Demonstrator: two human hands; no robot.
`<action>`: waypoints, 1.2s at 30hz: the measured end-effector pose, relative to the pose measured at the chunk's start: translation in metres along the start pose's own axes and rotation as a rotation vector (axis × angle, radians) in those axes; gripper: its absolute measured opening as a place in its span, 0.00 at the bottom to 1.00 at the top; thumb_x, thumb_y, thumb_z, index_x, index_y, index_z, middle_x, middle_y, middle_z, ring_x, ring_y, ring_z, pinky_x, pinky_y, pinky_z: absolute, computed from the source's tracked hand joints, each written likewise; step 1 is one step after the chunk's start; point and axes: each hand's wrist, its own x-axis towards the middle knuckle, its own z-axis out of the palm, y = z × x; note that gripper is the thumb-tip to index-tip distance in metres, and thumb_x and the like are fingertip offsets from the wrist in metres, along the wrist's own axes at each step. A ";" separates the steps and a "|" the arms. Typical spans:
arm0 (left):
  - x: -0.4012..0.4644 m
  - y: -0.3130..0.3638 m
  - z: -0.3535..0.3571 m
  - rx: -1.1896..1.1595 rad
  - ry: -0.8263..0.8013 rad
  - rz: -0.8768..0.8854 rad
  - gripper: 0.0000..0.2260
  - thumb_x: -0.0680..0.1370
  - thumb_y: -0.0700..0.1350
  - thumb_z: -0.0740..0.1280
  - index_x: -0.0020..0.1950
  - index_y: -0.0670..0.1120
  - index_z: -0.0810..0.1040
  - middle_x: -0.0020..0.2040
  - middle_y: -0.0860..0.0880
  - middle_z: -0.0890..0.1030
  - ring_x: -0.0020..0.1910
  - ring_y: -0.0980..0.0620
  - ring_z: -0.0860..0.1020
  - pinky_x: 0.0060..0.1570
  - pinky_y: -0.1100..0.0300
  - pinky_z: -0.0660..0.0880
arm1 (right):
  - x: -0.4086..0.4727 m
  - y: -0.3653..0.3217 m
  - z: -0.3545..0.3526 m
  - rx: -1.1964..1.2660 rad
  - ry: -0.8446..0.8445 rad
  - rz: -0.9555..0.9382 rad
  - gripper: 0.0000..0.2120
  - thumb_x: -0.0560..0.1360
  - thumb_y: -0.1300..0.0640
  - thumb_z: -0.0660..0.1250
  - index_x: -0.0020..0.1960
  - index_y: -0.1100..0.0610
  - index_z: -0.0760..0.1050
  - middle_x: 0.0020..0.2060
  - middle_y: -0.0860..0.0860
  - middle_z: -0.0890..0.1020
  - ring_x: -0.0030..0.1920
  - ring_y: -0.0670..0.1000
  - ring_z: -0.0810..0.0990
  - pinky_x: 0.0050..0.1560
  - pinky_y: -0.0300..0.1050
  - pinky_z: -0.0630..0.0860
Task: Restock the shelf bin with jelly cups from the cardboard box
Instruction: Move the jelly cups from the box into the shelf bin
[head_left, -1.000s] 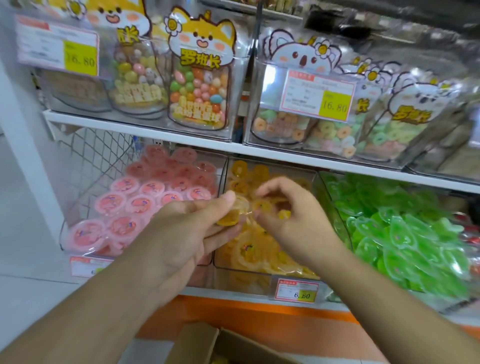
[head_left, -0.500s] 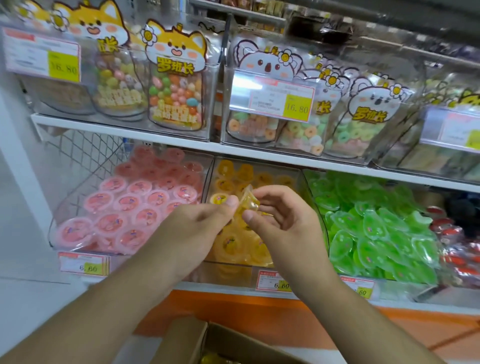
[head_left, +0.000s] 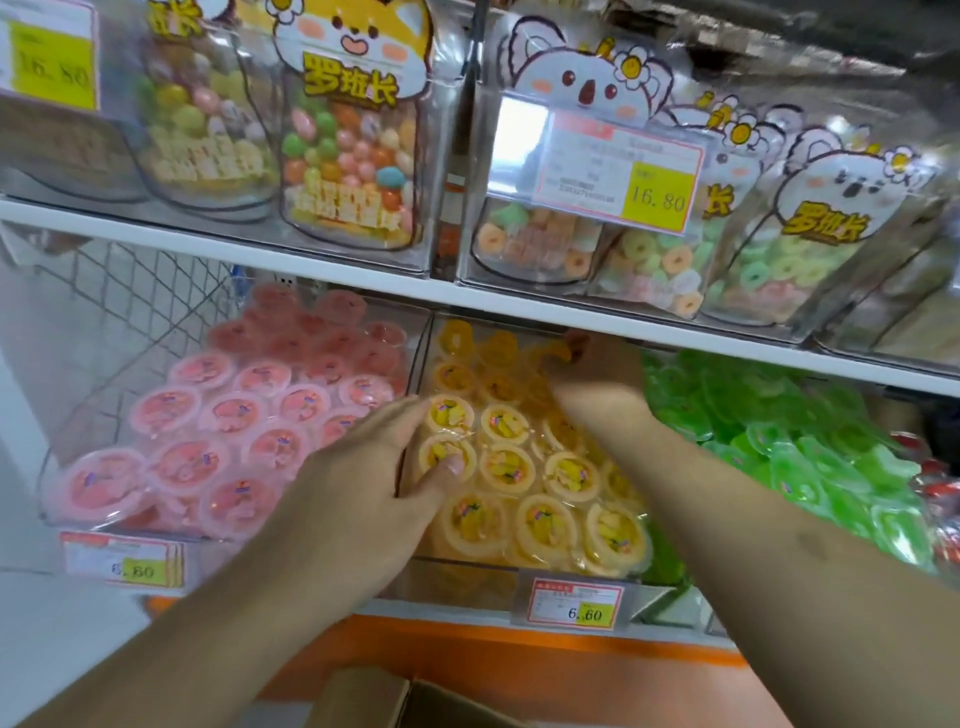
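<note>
Pink cups (head_left: 208, 441) fill the clear bin on your left, with a tag (head_left: 124, 561) below reading "6.80". Above them, on the white shelf (head_left: 363, 283), stand jars of coloured candy balls (head_left: 348, 156) under a fox-face card with yellow Chinese characters; the far-left tag (head_left: 52, 57) is blurred, "16.80" just legible. Your left hand (head_left: 363, 488) lies over the left edge of the yellow bin (head_left: 467, 577), fingers stretched out and resting on the yellow jelly cups (head_left: 519, 467), thumb tip pressing one lid; it holds nothing. The cups lie packed in rows, lids up, each with a small printed fruit picture too small to read. The tag (head_left: 571, 605) on the bin front says "6.60". Your right hand (head_left: 597, 374) reaches to the back of that bin under the shelf, its fingers hidden among the rear cups, so you cannot tell whether it grips one. Above sit koala-card bags of ring gummies (head_left: 649, 260) and a "16.80" tag (head_left: 623, 171). Green cups (head_left: 779, 441) heap the right bin. The cardboard box (head_left: 395, 696) shows at the bottom edge.
</note>
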 end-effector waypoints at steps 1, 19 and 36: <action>0.001 -0.002 0.000 -0.008 0.007 0.008 0.30 0.81 0.64 0.60 0.82 0.62 0.59 0.79 0.69 0.59 0.70 0.72 0.55 0.69 0.71 0.50 | 0.005 0.001 0.003 -0.029 0.004 0.013 0.12 0.81 0.52 0.66 0.59 0.58 0.80 0.59 0.59 0.83 0.63 0.61 0.79 0.65 0.50 0.74; -0.018 -0.010 -0.017 -0.088 -0.014 0.082 0.24 0.80 0.64 0.63 0.76 0.63 0.70 0.72 0.74 0.65 0.66 0.79 0.61 0.61 0.79 0.55 | -0.034 -0.001 -0.015 0.083 0.047 -0.078 0.11 0.77 0.57 0.71 0.59 0.56 0.82 0.56 0.57 0.85 0.58 0.60 0.82 0.59 0.46 0.74; -0.193 -0.232 -0.072 -0.135 0.122 -0.650 0.09 0.80 0.58 0.67 0.51 0.54 0.81 0.50 0.58 0.82 0.50 0.56 0.80 0.51 0.53 0.80 | -0.321 -0.170 0.072 0.327 -0.746 -0.320 0.09 0.79 0.58 0.70 0.51 0.43 0.77 0.46 0.39 0.82 0.48 0.43 0.80 0.49 0.35 0.77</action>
